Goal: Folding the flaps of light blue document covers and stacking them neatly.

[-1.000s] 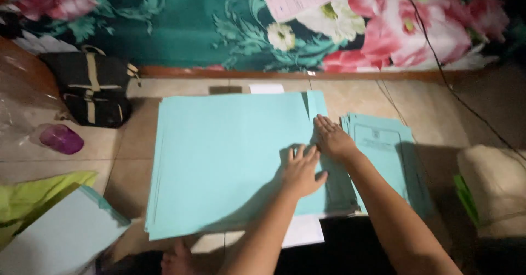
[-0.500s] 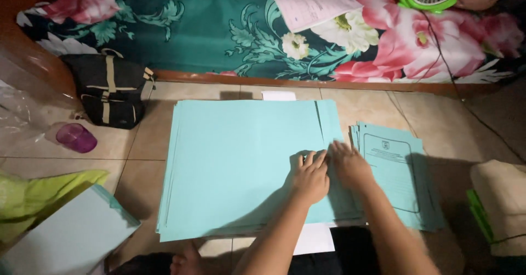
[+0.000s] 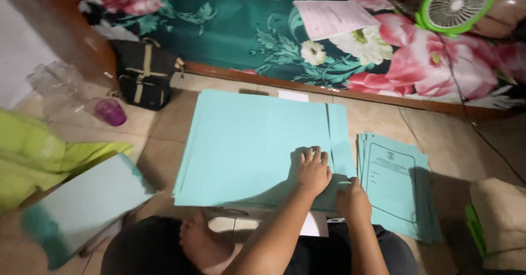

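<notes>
Our left hand [image 3: 313, 171] presses flat, fingers spread, on the blue sheets [image 3: 257, 146]; our right hand [image 3: 353, 201] seemingly pinches their edge.

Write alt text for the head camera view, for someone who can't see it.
A person sitting on a tiled floor presses the left hand flat on a stack of large light-blue sheets, the right hand at its near right corner. A smaller pile of printed blue sheets lies to the right, a black bag and floral bedding beyond.
</notes>
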